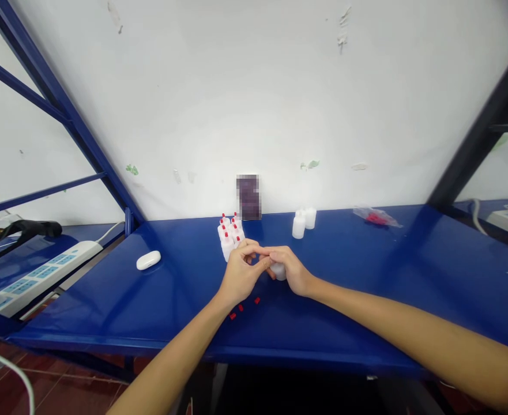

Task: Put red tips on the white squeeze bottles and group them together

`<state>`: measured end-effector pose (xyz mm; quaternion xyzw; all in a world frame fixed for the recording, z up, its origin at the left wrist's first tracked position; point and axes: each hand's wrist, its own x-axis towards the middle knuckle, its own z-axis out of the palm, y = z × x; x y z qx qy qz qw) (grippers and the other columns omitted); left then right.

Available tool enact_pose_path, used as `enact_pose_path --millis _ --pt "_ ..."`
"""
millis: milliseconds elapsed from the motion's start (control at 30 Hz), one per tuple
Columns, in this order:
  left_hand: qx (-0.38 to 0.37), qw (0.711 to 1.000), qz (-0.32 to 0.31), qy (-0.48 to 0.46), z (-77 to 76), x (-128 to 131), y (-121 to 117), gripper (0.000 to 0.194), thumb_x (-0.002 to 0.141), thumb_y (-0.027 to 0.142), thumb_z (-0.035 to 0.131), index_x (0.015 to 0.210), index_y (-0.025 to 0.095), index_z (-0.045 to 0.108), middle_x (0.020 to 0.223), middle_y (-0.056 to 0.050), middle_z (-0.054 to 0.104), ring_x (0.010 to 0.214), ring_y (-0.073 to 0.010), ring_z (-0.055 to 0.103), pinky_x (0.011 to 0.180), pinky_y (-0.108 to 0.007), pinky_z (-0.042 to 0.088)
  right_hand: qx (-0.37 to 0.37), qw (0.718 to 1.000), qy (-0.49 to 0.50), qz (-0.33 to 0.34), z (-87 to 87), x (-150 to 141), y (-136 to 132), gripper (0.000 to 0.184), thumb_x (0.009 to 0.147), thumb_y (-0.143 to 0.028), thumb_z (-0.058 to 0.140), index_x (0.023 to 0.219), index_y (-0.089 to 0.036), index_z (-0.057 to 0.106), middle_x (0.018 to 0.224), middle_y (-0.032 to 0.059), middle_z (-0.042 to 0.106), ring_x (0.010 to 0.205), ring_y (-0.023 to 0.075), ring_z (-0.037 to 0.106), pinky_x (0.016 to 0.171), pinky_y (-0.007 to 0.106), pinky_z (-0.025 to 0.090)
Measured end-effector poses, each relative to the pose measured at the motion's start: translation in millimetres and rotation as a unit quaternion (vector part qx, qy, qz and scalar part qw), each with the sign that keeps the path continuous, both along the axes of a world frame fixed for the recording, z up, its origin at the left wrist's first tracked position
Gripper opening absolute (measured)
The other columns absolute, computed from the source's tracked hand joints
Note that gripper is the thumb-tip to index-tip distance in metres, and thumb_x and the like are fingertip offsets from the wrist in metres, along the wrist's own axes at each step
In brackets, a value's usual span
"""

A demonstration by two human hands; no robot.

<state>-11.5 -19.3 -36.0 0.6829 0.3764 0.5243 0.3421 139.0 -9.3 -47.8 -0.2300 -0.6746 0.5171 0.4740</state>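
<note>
In front of me, my right hand (293, 270) is wrapped round a small white plastic bottle (279, 272), whose lower part shows beneath the fingers. My left hand (241, 270) reaches in from the other side, thumb and fingers closed at the bottle's top; whatever they pinch is hidden. Several loose red caps (240, 308) lie on the table just below my left wrist. Behind my left hand stands a cluster of white bottles with red caps (228, 246). A few white bottles (298, 226) with no red caps in sight stand farther back to the right.
The blue table (357, 323) meets a white wall. A phone-like dark rectangle (249, 197), blurred, leans there. A clear bag with red pieces (377, 218) lies at the back right. A white oval case (149, 260) and a power strip (50, 271) are on the left, near blue metal posts.
</note>
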Motion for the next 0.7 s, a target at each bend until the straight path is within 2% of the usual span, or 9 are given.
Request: enact_pose_path --millis 200,433,567,700 --pt "-0.015 1.000 -0.012 0.010 5.3 0.9 -5.6 0.012 0.078 0.030 0.077 0.081 0.020 0.075 0.084 -0.001 0.053 0.073 -0.0127 0.044 0.067 -0.027 0.035 0.003 1.000 0.011 -0.011 -2.2 1.1 0.9 0.038 0.090 -0.042 0.039 0.063 -0.018 0.051 0.051 -0.0019 0.047 0.045 0.0105 0.038 0.047 0.027 0.028" --pt "-0.016 0.997 -0.016 0.076 11.0 0.4 -12.1 0.009 0.083 0.029 0.073 0.085 0.021 0.074 0.086 -0.001 0.050 0.073 -0.0122 0.045 0.067 -0.026 0.036 0.008 1.000 -0.015 -0.026 2.5 4.3 -5.6 0.021 0.083 -0.030 0.042 0.067 -0.019 0.049 0.051 -0.0042 0.043 0.045 0.0103 0.037 0.045 0.025 0.029" --pt "0.017 0.991 -0.019 0.128 10.7 2.8 -18.2 0.006 0.085 0.024 0.069 0.090 0.021 0.072 0.093 -0.002 0.049 0.078 -0.0135 0.048 0.070 -0.026 0.040 0.046 0.998 -0.036 -0.022 3.6 8.2 -6.7 0.013 0.082 -0.025 0.042 0.075 -0.019 0.051 0.058 -0.0044 0.045 0.046 0.0105 0.041 0.045 0.025 0.033" --pt "0.085 0.984 -0.015 0.153 13.3 1.9 -18.5 0.006 0.087 0.021 0.063 0.091 0.020 0.067 0.104 -0.005 0.050 0.090 -0.0162 0.053 0.085 -0.031 0.046 0.090 0.995 -0.046 -0.025 1.0 10.4 -3.2 0.020 0.092 -0.035 0.044 0.088 -0.019 0.054 0.062 -0.0044 0.047 0.050 0.0111 0.043 0.049 0.025 0.035"
